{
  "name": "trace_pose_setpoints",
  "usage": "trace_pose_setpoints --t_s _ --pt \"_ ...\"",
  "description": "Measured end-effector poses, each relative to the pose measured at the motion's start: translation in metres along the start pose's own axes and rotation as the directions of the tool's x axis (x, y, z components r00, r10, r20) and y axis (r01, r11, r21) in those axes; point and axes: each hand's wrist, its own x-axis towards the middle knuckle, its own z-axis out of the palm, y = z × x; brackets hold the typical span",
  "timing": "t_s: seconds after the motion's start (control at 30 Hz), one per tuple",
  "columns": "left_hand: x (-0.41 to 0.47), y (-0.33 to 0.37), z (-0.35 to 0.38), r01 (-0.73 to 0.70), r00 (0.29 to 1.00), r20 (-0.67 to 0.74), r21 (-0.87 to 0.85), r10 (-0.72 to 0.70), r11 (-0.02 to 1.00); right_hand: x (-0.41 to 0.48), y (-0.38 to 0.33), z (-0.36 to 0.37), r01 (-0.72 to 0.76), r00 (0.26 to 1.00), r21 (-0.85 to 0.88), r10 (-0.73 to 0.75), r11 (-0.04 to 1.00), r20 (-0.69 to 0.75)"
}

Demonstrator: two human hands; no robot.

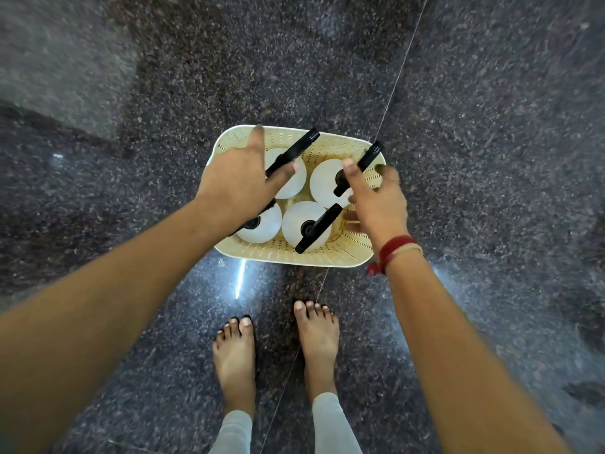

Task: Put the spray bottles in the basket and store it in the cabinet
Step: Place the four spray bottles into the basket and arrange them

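Four white spray bottles [324, 183] with black trigger heads stand upright in the cream perforated basket [294, 253] on the dark granite floor, directly beneath our spread fingers. Our left hand [240, 183] hovers open-fingered over the basket's left rim, our right hand [379, 198] open over its right rim, neither gripping. The basket's long axis runs between the hands, both about equally near, so we judge a two-handed lift comes next.
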Motion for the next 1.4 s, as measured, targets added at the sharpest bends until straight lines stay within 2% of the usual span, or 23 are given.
trace_pose_setpoints --t_s 0.07,0.13,0.2,0.27,0.4,0.7,0.83,0.93,1.0,1.2,1.33,1.4 --pt "-0.021 -0.009 0.004 0.044 0.999 -0.022 0.016 -0.044 0.999 -0.019 0.008 -0.004 -0.107 0.994 0.116 0.107 0.987 0.009" --pt "-0.039 -0.015 0.015 -0.042 0.999 0.027 0.132 0.039 0.990 -0.038 0.020 0.002 -0.160 0.984 0.045 0.155 0.986 0.086" --pt "-0.044 -0.017 0.023 -0.113 0.993 0.061 0.212 0.102 0.971 -0.050 0.028 0.018 -0.145 0.977 -0.067 0.153 0.987 0.147" --pt "-0.040 -0.018 0.026 -0.137 0.991 0.031 0.238 0.134 0.962 -0.052 0.032 0.035 -0.107 0.984 -0.114 0.122 0.988 0.129" --pt "-0.035 -0.018 0.028 -0.188 0.982 0.084 0.262 0.171 0.947 -0.044 0.030 0.057 -0.085 0.992 -0.043 0.088 0.995 0.090" --pt "-0.033 -0.022 0.020 -0.144 0.983 0.136 0.180 0.121 0.973 -0.042 0.028 0.064 -0.138 0.986 0.033 0.134 0.990 0.104" --pt "-0.026 -0.026 0.008 -0.048 0.999 0.007 0.156 0.047 0.987 -0.051 0.026 0.052 -0.140 0.984 -0.038 0.144 0.989 0.106" --pt "-0.006 -0.016 0.000 -0.047 0.999 -0.009 0.024 0.047 0.999 -0.055 0.029 0.039 -0.170 0.981 -0.020 0.172 0.985 0.095" --pt "0.007 0.000 -0.002 -0.052 0.999 -0.009 0.028 0.052 0.998 -0.055 0.030 0.032 -0.182 0.978 0.031 0.177 0.983 0.110" --pt "0.028 0.029 0.004 -0.058 0.998 0.029 0.238 0.053 0.969 -0.051 0.025 0.036 -0.110 0.985 -0.042 0.114 0.993 0.131" --pt "0.025 0.027 0.013 -0.059 0.998 0.016 0.250 0.057 0.967 -0.048 0.028 0.046 0.033 0.995 -0.064 -0.027 0.997 0.091" --pt "0.024 0.026 0.014 -0.066 0.998 0.013 0.231 0.065 0.971 -0.048 0.029 0.049 0.058 0.996 -0.049 -0.054 0.997 0.075"
